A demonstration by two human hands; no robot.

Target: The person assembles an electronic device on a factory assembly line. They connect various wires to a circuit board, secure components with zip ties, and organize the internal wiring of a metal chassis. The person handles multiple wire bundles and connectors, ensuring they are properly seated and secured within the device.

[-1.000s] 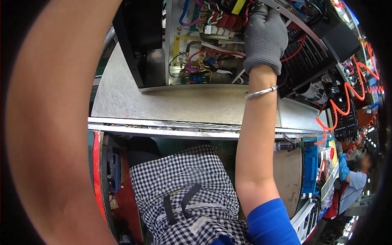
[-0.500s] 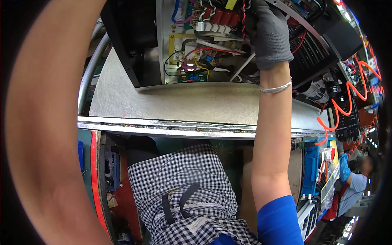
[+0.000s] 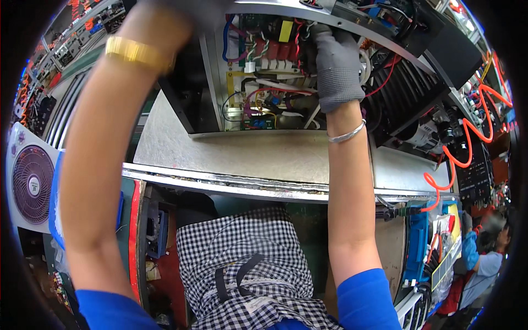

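Note:
My right hand (image 3: 340,69), in a grey knit glove, reaches into an open metal cabinet (image 3: 214,82) full of wiring. Its fingers look bent around something beside a twisted red-and-white wire pair (image 3: 298,41); their tips are hidden among the parts. At the top edge my left hand (image 3: 195,10), in a dark glove, is smeared by motion over the cabinet's upper left side, so its fingers cannot be made out. Inside the cabinet are red block components (image 3: 278,51), white connectors (image 3: 275,66), a yellow label (image 3: 285,31) and loose coloured wires.
The cabinet stands on a metal worktop (image 3: 236,154) with a raised front edge. A fan (image 3: 33,184) is at the left. An orange coiled hose (image 3: 467,132) hangs at the right, above a blue bin (image 3: 418,242). Another person (image 3: 484,269) is at the far right.
My left forearm has swung away from close in front of the camera, bringing the gloved left hand into view at the top. My right hand stays inside the cabinet as the view shifts.

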